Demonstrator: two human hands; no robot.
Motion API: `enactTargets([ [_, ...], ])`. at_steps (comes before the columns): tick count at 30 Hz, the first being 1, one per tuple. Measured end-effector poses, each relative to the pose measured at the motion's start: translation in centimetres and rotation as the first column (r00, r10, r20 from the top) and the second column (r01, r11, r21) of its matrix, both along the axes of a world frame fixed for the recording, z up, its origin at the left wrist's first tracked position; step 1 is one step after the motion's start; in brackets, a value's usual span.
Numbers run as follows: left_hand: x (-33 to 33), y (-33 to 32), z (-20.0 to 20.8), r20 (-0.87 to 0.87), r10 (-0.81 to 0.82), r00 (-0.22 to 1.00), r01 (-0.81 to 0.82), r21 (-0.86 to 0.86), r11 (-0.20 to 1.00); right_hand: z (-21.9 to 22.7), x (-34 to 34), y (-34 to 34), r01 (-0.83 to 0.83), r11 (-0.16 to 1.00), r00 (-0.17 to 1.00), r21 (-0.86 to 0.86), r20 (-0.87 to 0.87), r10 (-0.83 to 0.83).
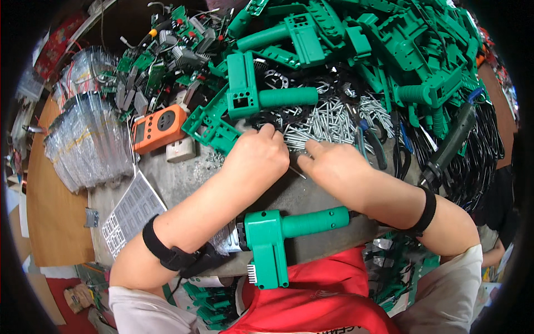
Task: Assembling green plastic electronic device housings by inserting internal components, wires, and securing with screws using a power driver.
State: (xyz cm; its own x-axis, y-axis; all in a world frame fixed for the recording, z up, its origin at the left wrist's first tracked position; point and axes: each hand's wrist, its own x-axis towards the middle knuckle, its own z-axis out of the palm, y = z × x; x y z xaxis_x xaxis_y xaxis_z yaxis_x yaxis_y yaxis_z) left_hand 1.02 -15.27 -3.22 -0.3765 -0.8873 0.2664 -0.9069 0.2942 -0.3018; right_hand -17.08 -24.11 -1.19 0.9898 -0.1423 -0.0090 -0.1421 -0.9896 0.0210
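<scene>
My left hand (pixel 261 150) is closed, knuckles up, at the near-left edge of a pile of silvery screws (pixel 328 125). What its fingers hold, if anything, is hidden. Close by on the right, my right hand (pixel 336 167) has curled fingers pointing at the left hand; its fingertips do not show a held thing clearly. Between and just below them, a thin screw (pixel 298 173) lies on the grey worktop (pixel 311 195). Nearer to me rests an assembled green tool with a handle (pixel 267 234), untouched, its left end wrapped in clear plastic.
Green housings (pixel 289 97) pile up at the back and right. An orange multimeter (pixel 159 129) stands left, near circuit boards (pixel 142 72) and plastic-wrapped parts (pixel 83 139). A dark electric screwdriver (pixel 451 142), pliers (pixel 374 146) and black cables (pixel 478 156) lie right. A printed sheet (pixel 133 209) lies left.
</scene>
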Motion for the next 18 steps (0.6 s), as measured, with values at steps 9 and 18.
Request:
enactTargets([
  [9,1.7,0.7,0.9,-0.210,0.045,0.977,-0.040,0.026,0.999,-0.4,0.3,-1.3,0.051,0.997,0.996,0.051,0.070,-0.055],
  [18,0.3,7.4,5.9,-0.727,0.209,0.654,0.164,0.405,0.899,0.5,-1.3,-2.6,0.126,0.744,0.954,0.657,0.125,-0.273],
])
